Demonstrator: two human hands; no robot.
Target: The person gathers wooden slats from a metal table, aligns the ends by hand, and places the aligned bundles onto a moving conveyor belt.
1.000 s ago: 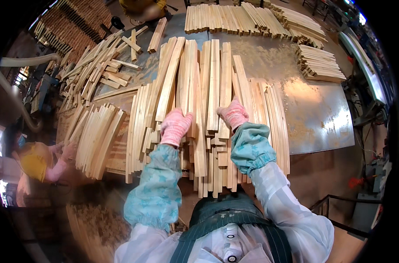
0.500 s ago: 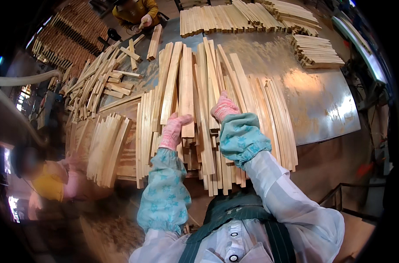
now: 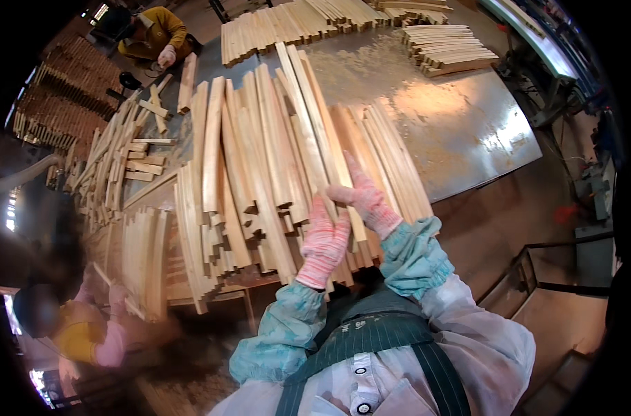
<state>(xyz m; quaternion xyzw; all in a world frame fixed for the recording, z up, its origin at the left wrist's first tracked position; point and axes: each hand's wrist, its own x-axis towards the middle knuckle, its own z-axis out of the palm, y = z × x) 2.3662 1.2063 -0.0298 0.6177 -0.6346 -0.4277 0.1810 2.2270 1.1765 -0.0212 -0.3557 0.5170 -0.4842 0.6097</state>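
The bench (image 3: 478, 132) had open metal toward its near right corner, while strips (image 3: 274, 145) crowded its near edge, some ends jutting past. There the right hand (image 3: 369, 202) lay open across strips, thumb and forefinger spread; whether the left hand (image 3: 324, 241), beside it, gripped any could not be told.

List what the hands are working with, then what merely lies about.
With the hands:
central wooden strips, under left hand and right hand

Apparently just lying about:
jumbled wood pieces
far strip row
smaller stack, far right
sawdust
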